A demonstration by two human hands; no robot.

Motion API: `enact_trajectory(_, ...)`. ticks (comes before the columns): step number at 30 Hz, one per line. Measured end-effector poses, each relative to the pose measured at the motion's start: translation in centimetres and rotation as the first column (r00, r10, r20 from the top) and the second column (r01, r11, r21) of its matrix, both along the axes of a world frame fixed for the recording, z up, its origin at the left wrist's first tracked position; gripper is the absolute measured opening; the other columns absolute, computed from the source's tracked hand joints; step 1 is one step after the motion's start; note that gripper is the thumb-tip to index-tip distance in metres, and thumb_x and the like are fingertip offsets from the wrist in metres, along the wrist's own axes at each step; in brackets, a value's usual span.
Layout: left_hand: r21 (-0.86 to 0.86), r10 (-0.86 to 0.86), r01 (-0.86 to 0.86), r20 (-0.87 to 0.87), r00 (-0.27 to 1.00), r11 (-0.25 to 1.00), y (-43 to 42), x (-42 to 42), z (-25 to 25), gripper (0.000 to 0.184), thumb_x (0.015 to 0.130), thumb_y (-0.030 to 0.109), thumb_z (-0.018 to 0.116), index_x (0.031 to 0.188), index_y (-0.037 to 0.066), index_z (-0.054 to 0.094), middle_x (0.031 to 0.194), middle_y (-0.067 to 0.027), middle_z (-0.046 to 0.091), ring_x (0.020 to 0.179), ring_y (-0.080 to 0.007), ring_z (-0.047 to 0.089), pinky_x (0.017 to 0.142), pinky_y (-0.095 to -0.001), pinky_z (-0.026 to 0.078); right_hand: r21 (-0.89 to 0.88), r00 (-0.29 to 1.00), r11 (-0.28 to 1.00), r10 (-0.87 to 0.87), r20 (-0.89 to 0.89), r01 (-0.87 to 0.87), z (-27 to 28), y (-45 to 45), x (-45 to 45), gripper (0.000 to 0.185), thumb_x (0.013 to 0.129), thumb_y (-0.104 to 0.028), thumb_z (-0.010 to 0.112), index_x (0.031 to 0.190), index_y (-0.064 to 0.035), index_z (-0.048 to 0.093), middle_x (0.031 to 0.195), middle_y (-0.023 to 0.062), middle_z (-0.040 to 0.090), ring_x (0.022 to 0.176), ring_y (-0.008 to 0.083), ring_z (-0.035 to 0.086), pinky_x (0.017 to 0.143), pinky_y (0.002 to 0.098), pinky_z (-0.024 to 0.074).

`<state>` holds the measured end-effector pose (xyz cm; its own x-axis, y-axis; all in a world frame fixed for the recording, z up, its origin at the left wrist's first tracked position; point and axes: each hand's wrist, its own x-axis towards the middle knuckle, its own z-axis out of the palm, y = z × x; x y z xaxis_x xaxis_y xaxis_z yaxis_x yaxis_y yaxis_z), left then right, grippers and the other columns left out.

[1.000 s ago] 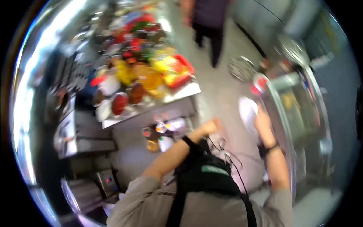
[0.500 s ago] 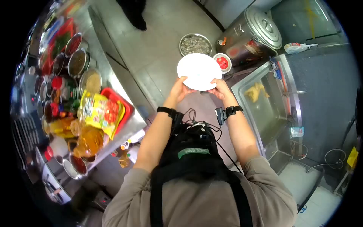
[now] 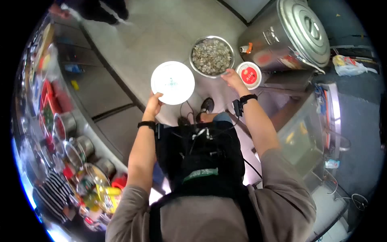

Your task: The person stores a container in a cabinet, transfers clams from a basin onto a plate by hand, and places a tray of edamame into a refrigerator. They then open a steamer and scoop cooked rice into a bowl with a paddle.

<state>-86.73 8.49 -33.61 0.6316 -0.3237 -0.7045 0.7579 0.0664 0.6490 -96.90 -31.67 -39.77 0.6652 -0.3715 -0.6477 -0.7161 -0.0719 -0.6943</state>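
My left hand (image 3: 153,105) grips a round white plate (image 3: 172,83) by its near edge, thumb on top. Small green print shows at the plate's middle. To its right, a round metal basin (image 3: 231,60) on the floor holds many small greyish shellfish that look like clams (image 3: 211,55). My right hand (image 3: 234,80) is stretched out at the basin's near right rim with its fingers partly spread and nothing visible in them. Whether it touches the rim, I cannot tell. Just right of that hand sits a white tub with a red label (image 3: 248,75).
A large lidded steel pot (image 3: 286,36) stands at upper right, above a water-filled sink (image 3: 300,139). On the left, a steel counter (image 3: 82,117) carries pots, sauces and a yellow packet (image 3: 109,199). Another person's legs (image 3: 98,12) show at upper left; a striped sleeve (image 3: 52,197) shows lower left.
My right hand has let go of the plate and moved up to the basin. My left hand has carried the plate leftward. The view has turned and come closer to the basin.
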Motion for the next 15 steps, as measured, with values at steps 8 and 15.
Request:
enact_trajectory(8,0.002,-0.113,0.113,-0.016,0.993,0.994,-3.8,15.5,-23.2,0.073,0.077,0.007,0.053,0.144,0.009,0.026,0.131,-0.0132,0.048,0.112,-0.0271,0.053,0.086,-0.0418,0.051,-0.281,0.960,0.919,0.262,-0.095,-0.278,-19.8,-3.1,12.1,0.069,0.071,-0.029,0.077,0.130,-0.0061,0.050,0.118,0.0244,0.060,0.113,0.0382,0.056,0.093,0.0402,0.0449)
enact_trajectory(15,0.014,-0.199,0.200,-0.066,0.978,0.980,-8.2,23.1,-38.2,0.081,0.070,0.005,0.053,0.146,0.006,0.025,0.136,-0.0167,0.045,0.122,-0.0342,0.046,0.096,-0.0479,0.047,-0.382,0.889,0.804,0.390,-0.240,-0.456,-40.1,-1.0,18.4,0.097,0.070,-0.026,0.080,0.149,-0.0273,0.024,0.153,0.0209,0.020,0.138,0.0425,0.024,0.106,0.0508,0.0365)
